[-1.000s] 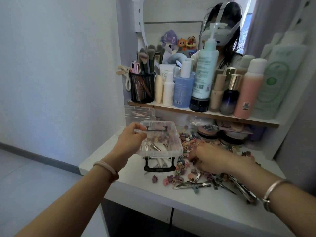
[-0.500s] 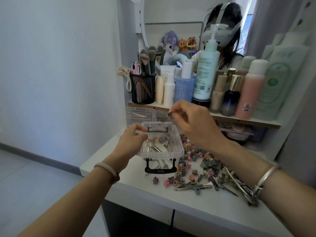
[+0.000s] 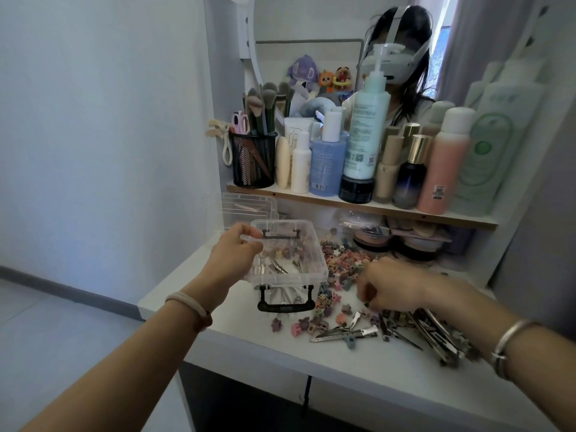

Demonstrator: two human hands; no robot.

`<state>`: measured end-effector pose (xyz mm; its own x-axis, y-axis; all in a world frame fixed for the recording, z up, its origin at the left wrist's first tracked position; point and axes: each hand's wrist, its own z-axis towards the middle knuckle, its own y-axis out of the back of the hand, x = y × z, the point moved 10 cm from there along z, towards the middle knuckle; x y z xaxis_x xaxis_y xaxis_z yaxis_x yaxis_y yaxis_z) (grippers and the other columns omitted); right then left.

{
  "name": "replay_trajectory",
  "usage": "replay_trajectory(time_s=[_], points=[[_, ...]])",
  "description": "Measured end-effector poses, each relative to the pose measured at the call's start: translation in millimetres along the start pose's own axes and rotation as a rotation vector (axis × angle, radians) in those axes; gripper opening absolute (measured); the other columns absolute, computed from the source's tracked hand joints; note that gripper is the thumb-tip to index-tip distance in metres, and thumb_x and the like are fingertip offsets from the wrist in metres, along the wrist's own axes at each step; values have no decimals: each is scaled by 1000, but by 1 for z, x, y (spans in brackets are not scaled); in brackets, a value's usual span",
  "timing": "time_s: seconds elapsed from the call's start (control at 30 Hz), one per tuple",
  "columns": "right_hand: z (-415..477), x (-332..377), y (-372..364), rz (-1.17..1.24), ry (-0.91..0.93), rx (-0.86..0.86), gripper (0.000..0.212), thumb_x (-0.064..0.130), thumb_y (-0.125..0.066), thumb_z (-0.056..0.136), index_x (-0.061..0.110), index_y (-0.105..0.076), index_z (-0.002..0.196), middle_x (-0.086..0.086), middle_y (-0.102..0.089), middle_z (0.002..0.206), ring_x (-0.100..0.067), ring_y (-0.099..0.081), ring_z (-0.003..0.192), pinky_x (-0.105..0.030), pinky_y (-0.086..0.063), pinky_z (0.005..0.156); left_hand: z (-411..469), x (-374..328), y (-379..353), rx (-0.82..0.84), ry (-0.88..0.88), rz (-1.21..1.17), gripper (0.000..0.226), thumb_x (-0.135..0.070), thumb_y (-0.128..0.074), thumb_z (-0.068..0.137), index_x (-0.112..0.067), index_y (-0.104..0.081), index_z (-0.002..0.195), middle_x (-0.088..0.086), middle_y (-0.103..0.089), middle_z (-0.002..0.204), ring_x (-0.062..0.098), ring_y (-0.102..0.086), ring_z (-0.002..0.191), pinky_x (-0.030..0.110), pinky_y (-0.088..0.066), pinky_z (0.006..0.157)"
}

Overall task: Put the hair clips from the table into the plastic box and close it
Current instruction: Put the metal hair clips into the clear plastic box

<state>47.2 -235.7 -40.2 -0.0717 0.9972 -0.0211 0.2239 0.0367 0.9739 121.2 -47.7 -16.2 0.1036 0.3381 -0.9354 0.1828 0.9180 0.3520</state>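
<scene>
A clear plastic box [image 3: 314, 263] with black latches stands open on the white table [image 3: 358, 378], with several metal and small coloured clips inside. My left hand [image 3: 232, 255] grips the box's left rim. My right hand [image 3: 388, 283] is down on the pile of small coloured hair clips [image 3: 339, 263] to the right of the box, fingers curled into the clips; what they hold is hidden. Long silver clips [image 3: 346, 333] lie in front, with more [image 3: 436, 332] under my right wrist.
The box's clear lid [image 3: 249, 207] lies behind the box by the wall. A wooden shelf [image 3: 374, 207] above carries bottles and a black mesh brush cup [image 3: 254, 159]. Round compacts [image 3: 371, 238] sit under the shelf. The table edge runs close on the left.
My right hand was over the box half a second ago; it has come back down and to the right onto the clip pile. My left hand stays on the box rim.
</scene>
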Motion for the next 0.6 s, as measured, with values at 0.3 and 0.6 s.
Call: replay_trajectory(time_s=[0.3, 0.6], points=[[-17, 20, 88, 428, 97, -561, 8, 18, -60, 87, 21, -64, 94, 14, -59, 84, 3, -53, 72, -3, -39, 63, 0, -1, -1, 10, -2, 9, 10, -10, -45, 94, -15, -49, 101, 1, -49, 78, 12, -43, 62, 19, -34, 50], [-18, 48, 71, 355, 191, -353, 8, 15, -60, 86, 20, -63, 92, 15, -56, 81, 9, -50, 68, 1, -39, 58, -5, 0, 4, 25, -9, 17, 8, -11, -46, 93, -17, -51, 95, 1, -51, 79, 14, -44, 62, 21, -36, 52]])
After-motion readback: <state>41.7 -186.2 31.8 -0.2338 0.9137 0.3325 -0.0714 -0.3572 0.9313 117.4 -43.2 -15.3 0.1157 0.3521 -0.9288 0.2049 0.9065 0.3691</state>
